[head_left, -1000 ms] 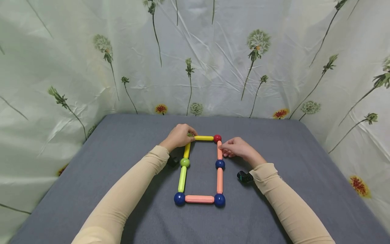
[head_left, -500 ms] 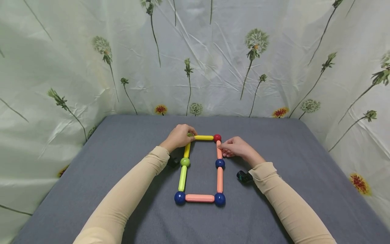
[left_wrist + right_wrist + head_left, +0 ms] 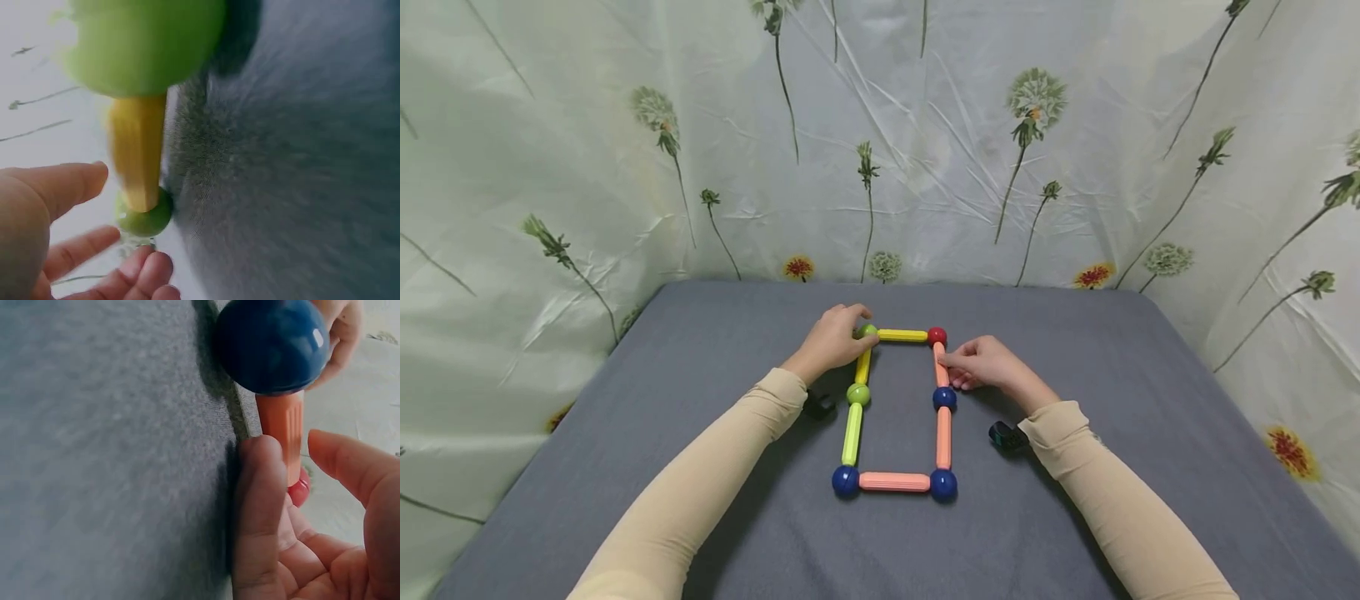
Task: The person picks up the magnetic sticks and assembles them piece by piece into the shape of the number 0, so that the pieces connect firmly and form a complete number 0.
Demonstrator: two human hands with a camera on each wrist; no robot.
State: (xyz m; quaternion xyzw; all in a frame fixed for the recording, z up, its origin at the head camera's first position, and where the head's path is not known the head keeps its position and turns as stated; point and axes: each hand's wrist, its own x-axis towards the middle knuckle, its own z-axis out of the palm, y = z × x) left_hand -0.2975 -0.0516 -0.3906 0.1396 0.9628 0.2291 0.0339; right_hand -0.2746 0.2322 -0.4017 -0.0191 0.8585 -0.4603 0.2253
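Magnetic rods and balls form a rectangle lying on the grey cloth. My left hand [image 3: 833, 335] is at its far left corner, with thumb and fingers spread beside a green ball [image 3: 145, 220]. A yellow rod [image 3: 139, 150] joins that ball to a nearer green ball [image 3: 144, 44]. On the far right side, my right hand [image 3: 990, 364] lies against a coral rod [image 3: 284, 425] between a red ball [image 3: 937, 336] and a blue ball [image 3: 272, 344]. In the right wrist view its thumb stands slightly off the rod, while the fingers lie loosely along the other side.
Another yellow rod [image 3: 902, 336] spans the far edge. A lime rod [image 3: 852, 435] and two coral rods, one at the front [image 3: 895, 482], complete the outline, with blue balls at the near left [image 3: 846, 482] and near right [image 3: 943, 485] corners. A flowered curtain [image 3: 925, 167] hangs behind the table [image 3: 1075, 350].
My left hand has loosened from the far left green ball and drawn slightly left, its fingers now spread. The right hand keeps nearly the same place by the coral rod.
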